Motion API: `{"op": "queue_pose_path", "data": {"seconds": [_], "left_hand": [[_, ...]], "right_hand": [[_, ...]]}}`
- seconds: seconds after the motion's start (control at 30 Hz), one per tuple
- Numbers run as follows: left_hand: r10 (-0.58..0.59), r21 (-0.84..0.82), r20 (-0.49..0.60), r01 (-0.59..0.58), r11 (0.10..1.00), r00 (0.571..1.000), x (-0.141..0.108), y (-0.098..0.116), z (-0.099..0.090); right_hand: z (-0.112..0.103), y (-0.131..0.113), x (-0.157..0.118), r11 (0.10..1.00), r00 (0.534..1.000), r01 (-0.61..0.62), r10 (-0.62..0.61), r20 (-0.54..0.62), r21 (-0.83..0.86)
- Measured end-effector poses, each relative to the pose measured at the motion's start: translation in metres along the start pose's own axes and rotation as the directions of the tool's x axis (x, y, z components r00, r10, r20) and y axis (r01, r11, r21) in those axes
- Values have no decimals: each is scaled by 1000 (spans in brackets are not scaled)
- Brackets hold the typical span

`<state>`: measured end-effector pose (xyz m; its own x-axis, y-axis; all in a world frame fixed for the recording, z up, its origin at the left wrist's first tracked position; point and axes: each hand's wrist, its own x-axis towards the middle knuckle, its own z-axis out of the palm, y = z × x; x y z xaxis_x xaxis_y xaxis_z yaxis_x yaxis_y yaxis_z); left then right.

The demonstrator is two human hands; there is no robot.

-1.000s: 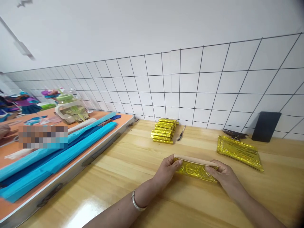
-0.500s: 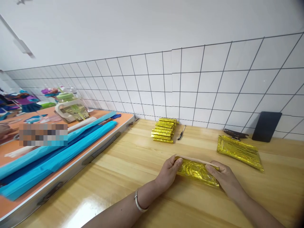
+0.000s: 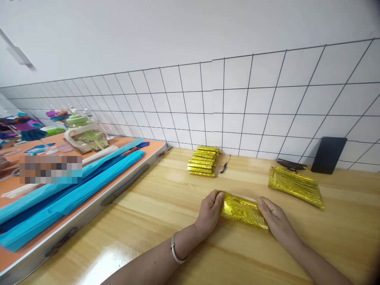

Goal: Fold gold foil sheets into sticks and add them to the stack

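Presently, I hold one gold foil piece [image 3: 242,209] with both hands, above the near middle part of the bench [image 3: 160,194]. The fingers of my left hand [image 3: 208,213] are pressed on its left end, and the fingers of my right hand [image 3: 274,215] pinch its right end, so both grips are narrow. Two thumbs are on the side which faces me. Along the upper edge shows one thin pale strip. Whether the lower edge touches the bench, I cannot tell.

Behind it lies one pile of folded gold strips [image 3: 203,160]; they overlap, therefore I cannot count them exactly. Just beside this pile is one pen [image 3: 225,164]. At the right there is one flat gold stack [image 3: 297,188], with one dark clip [image 3: 292,165] at its rear edge, and one black slab [image 3: 329,155] leans on the wall [image 3: 255,103]. I wear one bangle [image 3: 175,249] on my left wrist.
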<state>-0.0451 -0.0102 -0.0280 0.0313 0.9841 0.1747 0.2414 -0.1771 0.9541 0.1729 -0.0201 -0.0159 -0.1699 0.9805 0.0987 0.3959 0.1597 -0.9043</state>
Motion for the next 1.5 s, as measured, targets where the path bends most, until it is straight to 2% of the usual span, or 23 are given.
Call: {"op": "queue_pose_path", "data": {"seconds": [0.13,0.2,0.33,0.47,0.57,0.73,0.87,1.03,1.23,1.5], "left_hand": [[17,144,-51,-10,990,999,1,-1,0],[33,180,-47,-24,983,998,1,-1,0],[33,240,-13,-29,970,999,2,-1,-1],[16,290,23,-22,957,1000,5,-6,-1],[23,255,25,-28,967,999,7,-11,0],[96,54,-33,-94,994,995,10,-21,0],[151,177,-50,-140,974,987,14,-25,-3],[168,398,-21,-146,906,986,17,-23,-5],[99,666,142,-169,726,985,15,-17,-11],[122,778,210,-242,580,970,9,-7,-11]], "right_hand": [[2,-9,-1,998,996,-65,63,59,28],[3,-8,0,998,998,-56,56,39,7],[1,3,5,996,1000,-15,13,-21,-90],[-2,15,9,975,1000,-3,1,-11,-221],[-3,20,10,964,1000,9,-13,-13,-267],[-4,23,11,966,1000,12,-14,-9,-259],[-4,24,11,955,1000,23,-24,-1,-297],[-4,26,10,928,998,57,-54,19,-369],[-4,31,11,899,996,86,-75,43,-430],[-4,34,11,891,997,80,-63,51,-447]]}}
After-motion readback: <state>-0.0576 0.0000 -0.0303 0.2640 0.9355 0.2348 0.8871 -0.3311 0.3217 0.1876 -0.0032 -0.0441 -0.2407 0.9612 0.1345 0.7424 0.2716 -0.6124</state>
